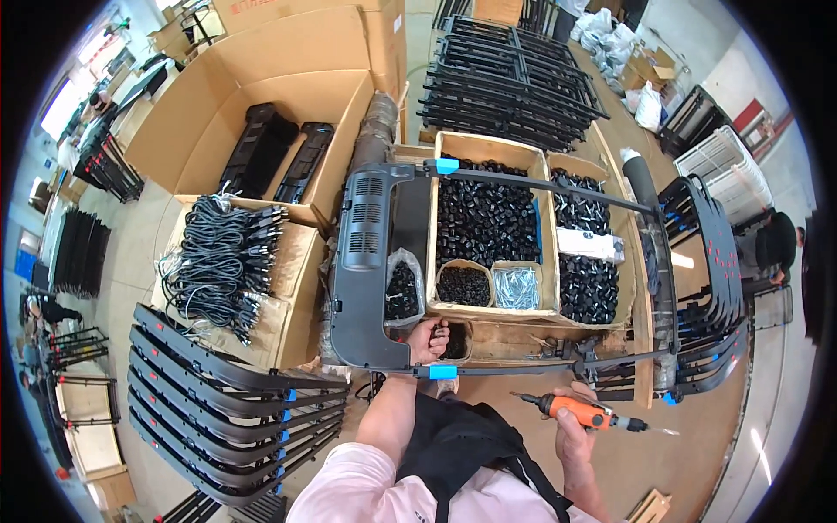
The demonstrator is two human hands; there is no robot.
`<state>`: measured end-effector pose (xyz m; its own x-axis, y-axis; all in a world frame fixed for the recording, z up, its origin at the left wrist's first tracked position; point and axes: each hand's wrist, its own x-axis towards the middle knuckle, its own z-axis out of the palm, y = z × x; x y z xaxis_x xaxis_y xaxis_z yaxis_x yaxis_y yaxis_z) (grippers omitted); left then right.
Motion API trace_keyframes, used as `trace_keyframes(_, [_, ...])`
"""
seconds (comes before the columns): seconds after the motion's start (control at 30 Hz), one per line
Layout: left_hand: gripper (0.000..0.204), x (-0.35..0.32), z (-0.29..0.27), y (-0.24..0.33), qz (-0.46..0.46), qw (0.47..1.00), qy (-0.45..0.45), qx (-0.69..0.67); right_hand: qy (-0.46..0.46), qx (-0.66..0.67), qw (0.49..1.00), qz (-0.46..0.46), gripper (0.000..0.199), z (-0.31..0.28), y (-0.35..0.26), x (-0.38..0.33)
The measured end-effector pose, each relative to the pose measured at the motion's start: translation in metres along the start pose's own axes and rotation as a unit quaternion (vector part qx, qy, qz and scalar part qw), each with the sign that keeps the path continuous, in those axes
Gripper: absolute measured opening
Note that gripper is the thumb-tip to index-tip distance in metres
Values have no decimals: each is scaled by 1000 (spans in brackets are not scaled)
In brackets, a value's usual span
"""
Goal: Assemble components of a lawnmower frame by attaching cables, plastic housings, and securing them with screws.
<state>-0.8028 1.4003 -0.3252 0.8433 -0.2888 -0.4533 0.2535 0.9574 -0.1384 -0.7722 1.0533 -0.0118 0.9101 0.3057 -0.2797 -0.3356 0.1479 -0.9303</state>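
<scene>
In front of me a black metal frame with a wide plastic housing (pixel 359 305) at its left end lies across the work stand. Blue clips (pixel 442 372) sit on its near and far bars. My left hand (pixel 427 342) is inside the near left corner of the frame, fingers curled together beside a small box of dark parts (pixel 456 341); whatever they pinch is too small to make out. My right hand (pixel 574 436) grips an orange electric screwdriver (pixel 579 412), held level to the right of my body, its bit pointing left, apart from the frame.
Behind the frame stands a wooden box of black plastic pieces (pixel 484 213), with silver screws (pixel 516 288) in a smaller tub. Black cables (pixel 222 266) lie on a carton at left. Curved black frames are stacked at near left (pixel 200 392) and right (pixel 706 253).
</scene>
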Motion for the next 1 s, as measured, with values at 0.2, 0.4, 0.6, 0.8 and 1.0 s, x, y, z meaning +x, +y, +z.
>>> trace_keyframes(0.2, [28,5,-9,-6,-15,994,-97,-54,-116,-110,965,-206,55,39,-50,16])
trace_keyframes(0.4, [30,3,-5,-9,19,978,-178,-107,-169,-120,943,-261,57,70,-71,36])
trace_keyframes(0.6, [29,6,18,-25,136,985,79,68,-127,-142,967,-169,59,85,-72,51])
trace_keyframes(0.8, [41,-20,14,-35,180,962,56,198,-287,-166,917,-221,61,97,-69,74])
trace_keyframes(1.0, [37,-59,15,-71,231,944,114,207,-312,-192,916,-164,63,106,-59,80])
